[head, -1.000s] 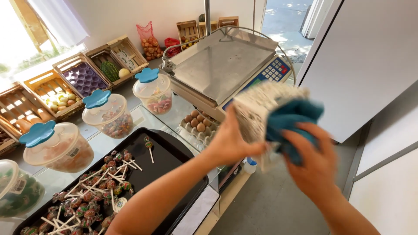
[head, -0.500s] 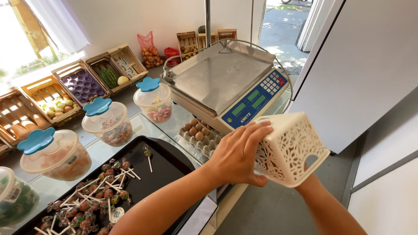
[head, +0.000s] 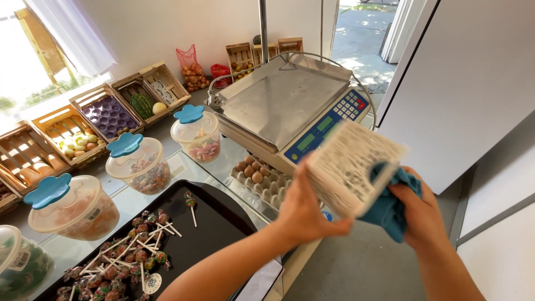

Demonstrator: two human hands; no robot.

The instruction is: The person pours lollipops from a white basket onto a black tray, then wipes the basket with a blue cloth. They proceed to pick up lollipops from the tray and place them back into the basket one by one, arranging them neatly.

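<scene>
- Head view: a white basket [head: 352, 167] with little holes in its walls is held up in the air, off the counter [head: 167, 167], at about 3 o'clock in the picture.
- The basket is gripped at its left edge by the left hand [head: 304, 209]; the fingers are closed on it.
- A blue cloth [head: 390, 203] is clamped in the right hand [head: 423, 214] and is pressed against the right side of the basket.
- A grey weighing scale [head: 284, 97] with a blue key panel is seen at 12 o'clock, just behind the basket.
- A tray of brown eggs [head: 253, 170] is tucked under the front of the scale, near the left hand.
- A black tray [head: 223, 223] is seen at 7 o'clock, and many lollipops [head: 128, 259] are spread on it.
- Three clear tubs of sweets with blue flower lids [head: 125, 145] are lined up from 9 to 11 o'clock.
- Wooden crates [head: 106, 111] with fruit are set along the wall at 10 o'clock.
- A red net bag [head: 192, 69] of round things is seen at 11 o'clock, by the wall.
</scene>
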